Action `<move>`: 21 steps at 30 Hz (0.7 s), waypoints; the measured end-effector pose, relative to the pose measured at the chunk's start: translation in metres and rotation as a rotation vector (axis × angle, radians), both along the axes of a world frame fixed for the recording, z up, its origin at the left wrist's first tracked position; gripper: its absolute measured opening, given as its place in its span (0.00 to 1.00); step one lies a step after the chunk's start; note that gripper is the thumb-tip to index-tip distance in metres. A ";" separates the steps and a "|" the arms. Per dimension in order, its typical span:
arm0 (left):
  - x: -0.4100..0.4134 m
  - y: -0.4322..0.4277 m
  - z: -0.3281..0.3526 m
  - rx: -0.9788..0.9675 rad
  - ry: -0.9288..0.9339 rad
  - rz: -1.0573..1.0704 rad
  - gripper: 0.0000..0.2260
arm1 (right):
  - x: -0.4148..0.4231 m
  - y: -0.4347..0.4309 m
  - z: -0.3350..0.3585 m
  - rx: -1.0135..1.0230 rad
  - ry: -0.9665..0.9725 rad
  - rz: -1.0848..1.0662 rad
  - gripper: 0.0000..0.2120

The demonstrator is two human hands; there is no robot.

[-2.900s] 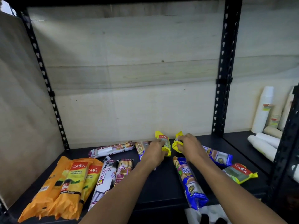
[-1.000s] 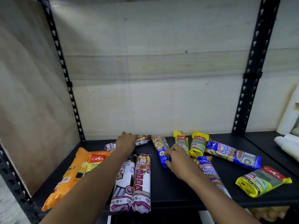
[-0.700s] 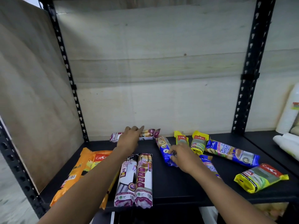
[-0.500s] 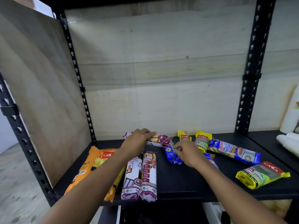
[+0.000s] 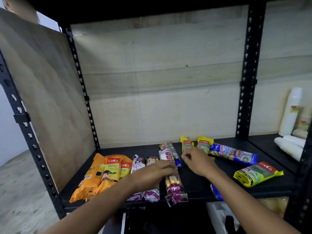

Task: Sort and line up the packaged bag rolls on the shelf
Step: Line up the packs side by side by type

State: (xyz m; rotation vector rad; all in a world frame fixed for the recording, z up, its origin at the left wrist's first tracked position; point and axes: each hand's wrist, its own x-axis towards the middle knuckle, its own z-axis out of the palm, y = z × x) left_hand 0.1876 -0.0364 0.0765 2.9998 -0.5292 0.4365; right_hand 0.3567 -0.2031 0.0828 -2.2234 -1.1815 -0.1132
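My left hand [image 5: 152,173] grips a clear and purple bag roll [image 5: 174,189] that lies front to back in the middle of the black shelf [image 5: 194,181], beside two white and purple drawstring rolls [image 5: 137,164]. Orange packs [image 5: 104,174] lie at the left. My right hand [image 5: 198,162] hovers with curled fingers between a short blue roll [image 5: 178,160] and two yellow packs [image 5: 186,144] at the back. Whether it pinches anything is unclear. A long blue roll [image 5: 233,153] and a yellow-green pack [image 5: 256,173] lie askew at the right. Another blue roll [image 5: 216,193] shows under my right forearm.
A plywood panel [image 5: 50,98] closes the left side and pale boards back the shelf. A black upright post [image 5: 248,73] separates the neighbouring bay, where stacks of white cups [image 5: 290,112] stand and lie.
My left hand has pulled the purple roll from the back of the shelf and turned it front to back beside the drawstring rolls. My right hand has shifted right from the short blue roll.
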 end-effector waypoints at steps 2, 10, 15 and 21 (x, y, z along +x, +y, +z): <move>0.001 -0.002 -0.004 0.002 0.023 0.002 0.23 | -0.002 -0.003 -0.001 -0.012 -0.033 0.005 0.08; 0.008 -0.005 -0.009 -0.168 0.146 0.203 0.15 | -0.003 -0.010 -0.005 -0.016 -0.066 -0.006 0.06; 0.016 -0.013 -0.028 -0.162 0.138 0.320 0.17 | -0.008 -0.006 -0.008 -0.013 -0.070 -0.001 0.07; 0.024 -0.015 -0.031 -0.153 0.188 0.307 0.19 | -0.008 -0.009 -0.012 -0.034 -0.049 0.002 0.07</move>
